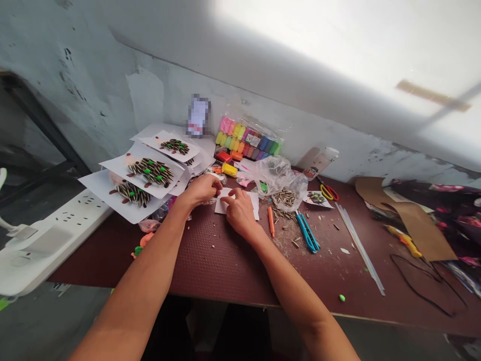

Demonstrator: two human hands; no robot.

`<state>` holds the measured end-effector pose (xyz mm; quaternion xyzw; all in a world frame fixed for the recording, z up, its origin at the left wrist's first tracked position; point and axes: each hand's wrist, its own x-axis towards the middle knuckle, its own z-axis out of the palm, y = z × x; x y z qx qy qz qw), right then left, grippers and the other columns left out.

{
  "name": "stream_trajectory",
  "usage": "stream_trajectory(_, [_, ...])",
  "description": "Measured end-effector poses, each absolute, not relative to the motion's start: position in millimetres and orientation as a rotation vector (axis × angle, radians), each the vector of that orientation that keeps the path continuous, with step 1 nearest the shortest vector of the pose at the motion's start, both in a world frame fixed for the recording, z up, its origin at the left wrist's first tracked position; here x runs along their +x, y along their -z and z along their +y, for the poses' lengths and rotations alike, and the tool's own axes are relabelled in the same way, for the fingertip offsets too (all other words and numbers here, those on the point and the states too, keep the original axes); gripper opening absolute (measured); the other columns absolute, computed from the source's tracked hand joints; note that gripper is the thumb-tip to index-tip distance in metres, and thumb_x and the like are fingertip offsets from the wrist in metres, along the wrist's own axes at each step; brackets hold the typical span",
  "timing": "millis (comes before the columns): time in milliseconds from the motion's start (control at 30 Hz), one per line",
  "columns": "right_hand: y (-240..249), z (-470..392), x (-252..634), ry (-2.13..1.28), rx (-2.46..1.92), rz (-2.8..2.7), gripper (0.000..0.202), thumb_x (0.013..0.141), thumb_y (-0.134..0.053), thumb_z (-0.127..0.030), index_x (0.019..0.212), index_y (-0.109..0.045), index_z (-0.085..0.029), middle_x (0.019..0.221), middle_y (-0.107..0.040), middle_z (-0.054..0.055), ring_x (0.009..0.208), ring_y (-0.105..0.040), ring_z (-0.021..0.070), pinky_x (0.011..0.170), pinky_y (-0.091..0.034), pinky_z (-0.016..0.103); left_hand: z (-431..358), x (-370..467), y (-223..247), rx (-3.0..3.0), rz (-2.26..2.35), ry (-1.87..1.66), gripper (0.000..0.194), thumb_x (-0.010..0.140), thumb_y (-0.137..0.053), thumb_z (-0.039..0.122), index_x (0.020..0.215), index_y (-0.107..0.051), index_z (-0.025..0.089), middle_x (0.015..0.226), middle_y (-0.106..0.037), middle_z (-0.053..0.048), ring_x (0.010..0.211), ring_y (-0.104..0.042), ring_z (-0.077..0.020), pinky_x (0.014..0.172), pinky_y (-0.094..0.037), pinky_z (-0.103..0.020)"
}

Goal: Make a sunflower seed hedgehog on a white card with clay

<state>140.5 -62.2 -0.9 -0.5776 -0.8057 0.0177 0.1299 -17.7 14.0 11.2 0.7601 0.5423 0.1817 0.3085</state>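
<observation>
Now the left hand (205,188) is curled up small at the far left edge of the white card (220,206), and the right hand (241,211) rests over the card with bent fingers a bit apart, but I can't tell if either one pinches anything. It would help to press softly and keep the card flat on the surface (210,271), away from the loose seeds (284,198) on the right. Fingers hide most of the card, and the phone (198,117) at the far side is blurry.
</observation>
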Motion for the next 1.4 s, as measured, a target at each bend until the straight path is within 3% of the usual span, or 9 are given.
stream_trajectory(367, [0.4, -61.3, 141.8, -0.029, -1.678, -2.345, 0.041, 0.091, -0.047, -0.01, 0.119, -0.072, -0.027, 0.123, -0.057, 0.011, 0.107, -0.048, 0.0246, 0.087, -0.039, 0.037, 17.2, -19.5, -7.5, 1.998, 1.393, -0.476, 0.031, 0.071, -0.054, 0.008, 0.091, -0.076, 0.019, 0.085, -0.078, -0.003, 0.084, -0.069, -0.0172, 0.073, -0.048, -0.022])
stream_trajectory(600, [-3.5, -59.1, 142.8, -0.167, -1.577, -2.088, 0.03, 0.089, -0.048, -0.01, 0.101, -0.074, -0.018, 0.106, -0.064, 0.01, 0.099, -0.055, 0.0211, 0.09, -0.042, 0.034, 14.9, -14.3, -9.5, 1.942, 1.272, -0.697, 0.024, 0.081, -0.052, 0.028, 0.08, -0.072, 0.016, 0.079, -0.074, -0.005, 0.076, -0.066, -0.0202, 0.067, -0.048, -0.027])
stream_trajectory(767, [-3.9, -54.5, 144.1, -0.61, -1.445, -1.708, 0.027, 0.097, -0.044, -0.031, 0.1, -0.068, -0.019, 0.09, -0.067, 0.004, 0.078, -0.06, 0.0153, 0.075, -0.047, 0.028, 7.8, -9.0, -16.5, 1.576, 1.053, -0.838, 0.03, 0.083, -0.052, 0.026, 0.103, -0.068, 0.013, 0.09, -0.072, -0.007, 0.074, -0.065, -0.0162, 0.066, -0.049, -0.027])
stream_trajectory(867, [-3.2, -53.0, 145.6, -0.738, -1.448, -1.587, 0.031, 0.09, -0.056, -0.046, 0.101, -0.066, -0.019, 0.086, -0.068, 0.003, 0.07, -0.059, 0.0137, 0.065, -0.047, 0.025, 2.1, -9.1, -22.4, 1.481, 0.934, -0.842, 0.028, 0.08, -0.058, 0.021, 0.104, -0.068, 0.013, 0.097, -0.071, -0.007, 0.08, -0.065, -0.0145, 0.07, -0.05, -0.026])
stream_trajectory(933, [-2.2, -51.7, 147.5, -0.741, -1.453, -1.572, 0.028, 0.084, -0.063, -0.044, 0.092, -0.066, -0.018, 0.08, -0.067, 0.002, 0.065, -0.058, 0.0128, 0.06, -0.045, 0.024, -1.1, -10.4, -26.0, 1.426, 0.837, -0.842, 0.028, 0.077, -0.064, 0.019, 0.104, -0.068, 0.013, 0.101, -0.071, -0.007, 0.087, -0.066, -0.0146, 0.074, -0.051, -0.026])
stream_trajectory(1033, [-0.2, -46.9, 152.6, -0.76, -1.403, -1.546, 0.021, 0.085, -0.057, -0.036, 0.08, -0.066, -0.018, 0.071, -0.066, 0.001, 0.061, -0.056, 0.0123, 0.057, -0.043, 0.022, -3.0, -13.1, -29.3, 1.298, 0.794, -0.817, 0.035, 0.074, -0.072, 0.02, 0.107, -0.065, 0.013, 0.096, -0.073, -0.008, 0.08, -0.068, -0.0157, 0.072, -0.055, -0.029])
stream_trajectory(1267, [-2.3, -38.1, 161.5, -0.773, -1.432, -1.481, 0.018, 0.082, -0.051, -0.028, 0.074, -0.063, -0.018, 0.066, -0.066, 0.0, 0.06, -0.055, 0.012, 0.06, -0.042, 0.022, -2.0, -13.2, -31.0, 1.204, 0.872, -0.842, 0.029, 0.07, -0.08, 0.022, 0.095, -0.067, 0.013, 0.081, -0.073, -0.006, 0.062, -0.067, -0.015, 0.058, -0.058, -0.029])
stream_trajectory(1400, [-9.0, -47.2, 154.7, -0.67, -1.448, -1.57, 0.022, 0.087, -0.048, -0.03, 0.071, -0.059, -0.02, 0.063, -0.063, -0.002, 0.055, -0.052, 0.0109, 0.057, -0.038, 0.021, -2.3, -11.4, -30.6, 1.234, 0.861, -0.911, 0.026, 0.065, -0.082, 0.025, 0.084, -0.068, 0.014, 0.074, -0.07, -0.003, 0.064, -0.067, -0.0151, 0.057, -0.057, -0.027])
